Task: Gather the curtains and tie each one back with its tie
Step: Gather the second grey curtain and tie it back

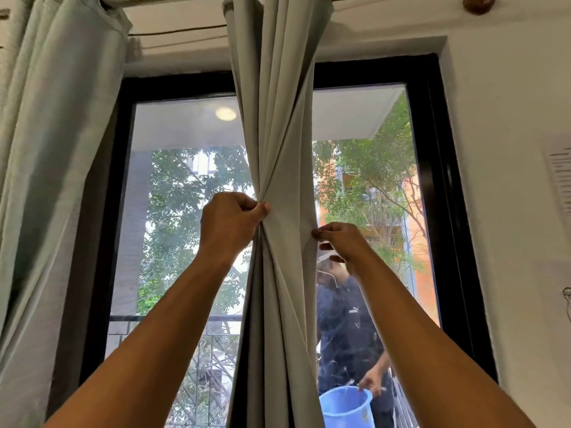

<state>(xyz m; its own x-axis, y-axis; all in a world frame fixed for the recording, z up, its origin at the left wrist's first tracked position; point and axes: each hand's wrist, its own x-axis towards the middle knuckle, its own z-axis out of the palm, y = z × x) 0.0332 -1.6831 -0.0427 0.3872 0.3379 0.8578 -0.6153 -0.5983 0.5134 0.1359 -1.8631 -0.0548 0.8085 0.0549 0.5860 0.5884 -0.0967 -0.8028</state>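
Note:
A pale grey-green curtain [279, 125] hangs gathered in front of the middle of the window. A band of the same cloth, the tie [290, 220], runs across the bunch at its narrowest point. My left hand [230, 220] grips the curtain's left side there, thumb pressed on the cloth. My right hand [338, 239] pinches the right edge of the bunch between thumb and fingertips. A second curtain [58, 149] of the same colour hangs at the far left, loosely gathered, with no tie visible on it.
The black window frame [445, 186] surrounds the glass. A curtain rod with a wooden finial [479, 3] runs overhead. Outside on the balcony a person [346, 319] holds a blue bucket [346, 406]. A white wall with a paper sheet [559, 174] is at right.

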